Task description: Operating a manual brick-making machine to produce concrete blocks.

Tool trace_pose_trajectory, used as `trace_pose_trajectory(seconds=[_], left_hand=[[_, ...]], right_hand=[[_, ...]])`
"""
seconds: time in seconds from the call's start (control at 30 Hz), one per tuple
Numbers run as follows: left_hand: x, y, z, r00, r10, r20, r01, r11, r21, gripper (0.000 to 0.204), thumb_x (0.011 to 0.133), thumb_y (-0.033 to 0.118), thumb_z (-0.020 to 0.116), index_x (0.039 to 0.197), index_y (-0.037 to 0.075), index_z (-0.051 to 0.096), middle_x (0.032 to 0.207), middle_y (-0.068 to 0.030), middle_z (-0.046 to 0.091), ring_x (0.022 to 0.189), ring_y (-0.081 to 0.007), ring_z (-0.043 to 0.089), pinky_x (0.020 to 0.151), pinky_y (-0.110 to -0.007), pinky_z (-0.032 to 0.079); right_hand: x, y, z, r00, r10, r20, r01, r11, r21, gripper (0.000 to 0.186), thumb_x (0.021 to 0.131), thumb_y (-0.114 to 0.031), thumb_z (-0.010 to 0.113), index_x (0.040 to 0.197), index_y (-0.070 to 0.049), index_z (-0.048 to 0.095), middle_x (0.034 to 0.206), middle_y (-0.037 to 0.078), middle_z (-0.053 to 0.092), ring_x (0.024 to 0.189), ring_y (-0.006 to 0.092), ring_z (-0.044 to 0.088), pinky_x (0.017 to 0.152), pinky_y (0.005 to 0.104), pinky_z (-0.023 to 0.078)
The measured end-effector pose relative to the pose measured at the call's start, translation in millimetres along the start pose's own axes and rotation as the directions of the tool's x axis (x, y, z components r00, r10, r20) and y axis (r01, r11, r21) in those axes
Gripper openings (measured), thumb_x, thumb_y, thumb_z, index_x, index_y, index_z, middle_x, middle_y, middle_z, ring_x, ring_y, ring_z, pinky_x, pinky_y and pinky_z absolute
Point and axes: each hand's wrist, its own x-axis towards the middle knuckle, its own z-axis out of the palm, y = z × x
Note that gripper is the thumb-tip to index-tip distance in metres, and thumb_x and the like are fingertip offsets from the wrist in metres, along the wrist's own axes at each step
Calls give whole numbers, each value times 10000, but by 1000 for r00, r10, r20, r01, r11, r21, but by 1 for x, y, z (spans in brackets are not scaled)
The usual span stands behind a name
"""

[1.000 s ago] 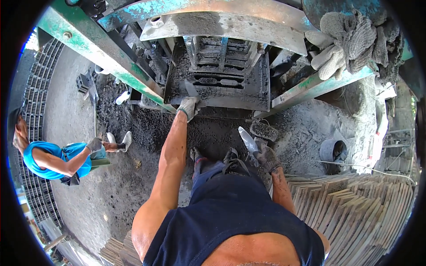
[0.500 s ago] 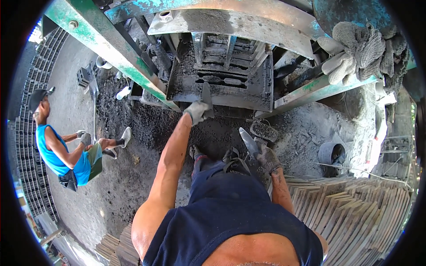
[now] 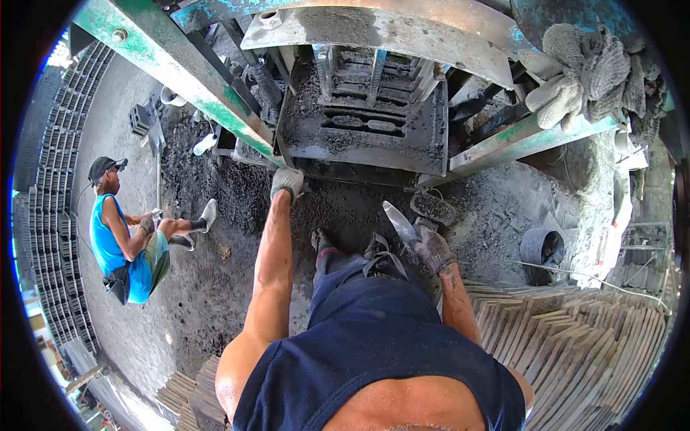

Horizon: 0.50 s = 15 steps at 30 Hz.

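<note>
My left hand point(image 3: 287, 181), in a pale work glove, is closed round a trowel point(image 3: 283, 149). Its blade points up and shows nearly edge-on beside the green post. My right hand point(image 3: 433, 248), in a dirty dark glove, grips a second trowel point(image 3: 400, 221), its flat pale blade angled up and left. Ahead of both hands is the metal tray point(image 3: 363, 155) of a block-moulding machine, with dark gritty mix on it and oblong slots in its middle. A dark, rough block-shaped thing point(image 3: 435, 207) sits just beyond my right hand.
Green steel posts point(image 3: 172, 74) flank the machine, and work gloves point(image 3: 579, 82) hang at the right. A bucket point(image 3: 535, 246) stands on the right; stacked boards point(image 3: 575, 337) fill the lower right. At left a person in blue point(image 3: 115, 233) sits near a shovel point(image 3: 158, 140) and piled mix point(image 3: 188, 154).
My left hand has moved left with its trowel, from the tray's front edge to the green post. My right hand stays nearly in place. The person at left has shifted slightly right.
</note>
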Motion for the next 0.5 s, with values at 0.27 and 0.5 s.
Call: trace_pose_trajectory(seconds=[0.27,0.5], left_hand=[[-1,62,-4,622,449,642,-771,204,604,160,688,163,757,816,68,755,903,-141,729,828,-328,707,746,-409,578],[-49,119,31,204,706,678,-967,37,252,202,613,150,752,769,38,691,792,-175,698,798,-343,697,674,-438,557]], right_hand=[[-5,0,0,998,-50,-33,52,998,46,431,839,-323,591,1189,-71,602,1082,223,658,1046,397,614,880,465,482],[11,6,12,994,-110,5,108,988,108,480,801,-290,622,1197,-20,601,1091,252,644,1053,396,610,900,453,463]])
